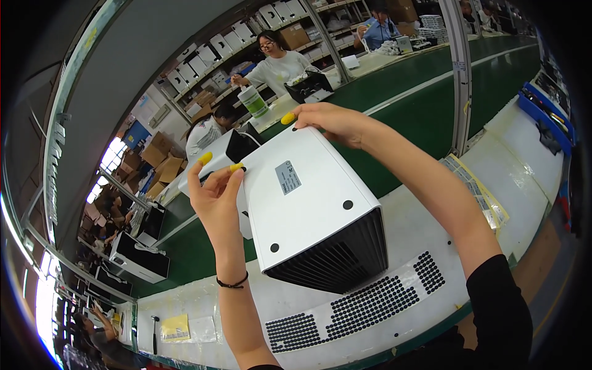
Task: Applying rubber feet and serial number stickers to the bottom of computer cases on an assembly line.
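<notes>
A white box-shaped device [308, 200] with a black ribbed grille [336, 262] on its near end lies before me, a grey label [287, 177] on its upper face. Round black rubber feet [348, 205] sit near its corners. At the far left corner, my left hand [216, 188] has thumb and a finger closed on a small black foot. My right hand [327, 123] is closed at the far right corner, its thumb at another black foot [295, 129]. Yellow finger cots cover some fingertips. What lies under the device is hidden.
Sheets of black adhesive feet [373, 308] lie nearest me on the white bench. A hammer [155, 333] and a yellow sheet [175, 328] lie at left; yellow-edged label sheets [478, 191] and a blue tray [546, 114] at right. A green conveyor [410, 132] runs beyond, with co-workers behind it.
</notes>
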Demonstrator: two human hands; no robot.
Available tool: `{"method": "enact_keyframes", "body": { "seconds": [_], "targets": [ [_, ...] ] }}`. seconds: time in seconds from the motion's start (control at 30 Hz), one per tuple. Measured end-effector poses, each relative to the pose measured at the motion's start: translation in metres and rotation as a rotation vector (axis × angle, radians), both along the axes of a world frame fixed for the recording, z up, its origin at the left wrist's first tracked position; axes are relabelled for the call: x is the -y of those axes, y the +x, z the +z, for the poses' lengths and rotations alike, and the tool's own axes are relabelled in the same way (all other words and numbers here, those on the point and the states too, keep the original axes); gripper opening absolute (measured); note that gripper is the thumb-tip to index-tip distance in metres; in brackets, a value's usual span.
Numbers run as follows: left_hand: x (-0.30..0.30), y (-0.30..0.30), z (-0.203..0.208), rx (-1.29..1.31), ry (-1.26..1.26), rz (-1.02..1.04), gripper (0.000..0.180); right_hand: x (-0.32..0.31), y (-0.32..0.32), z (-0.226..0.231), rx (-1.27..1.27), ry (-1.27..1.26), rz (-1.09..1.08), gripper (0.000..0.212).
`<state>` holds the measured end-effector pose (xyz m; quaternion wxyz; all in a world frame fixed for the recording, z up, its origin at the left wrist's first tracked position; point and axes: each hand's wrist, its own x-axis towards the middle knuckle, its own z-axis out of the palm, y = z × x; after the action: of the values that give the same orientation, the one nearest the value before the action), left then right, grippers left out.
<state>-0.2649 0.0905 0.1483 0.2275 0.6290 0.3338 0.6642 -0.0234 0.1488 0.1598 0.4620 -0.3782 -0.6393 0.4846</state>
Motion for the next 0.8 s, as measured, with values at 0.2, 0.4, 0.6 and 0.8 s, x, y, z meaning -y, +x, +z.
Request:
{"method": "enact_keyframes", "body": {
  "seconds": [0.2, 0.4, 0.6, 0.8],
  "targets": [
    [-0.017, 0.005, 0.005, -0.189, 0.079, 0.172, 0.050, -0.006, -0.010, -0.011, -0.111, 0.103, -0.012, 0.037],
    [-0.020, 0.008, 0.014, -0.360, 0.079, 0.283, 0.036, -0.004, -0.009, -0.013, -0.142, 0.124, -0.011, 0.030],
    [-0.017, -0.005, 0.016, -0.617, 0.276, 0.279, 0.019, 0.001, -0.011, -0.016, -0.150, 0.149, -0.021, 0.028],
    [-0.005, -0.017, 0.021, -0.941, 0.436, 0.314, 0.013, 0.002, -0.010, -0.019, -0.167, 0.126, -0.027, 0.027]
  ]
}}
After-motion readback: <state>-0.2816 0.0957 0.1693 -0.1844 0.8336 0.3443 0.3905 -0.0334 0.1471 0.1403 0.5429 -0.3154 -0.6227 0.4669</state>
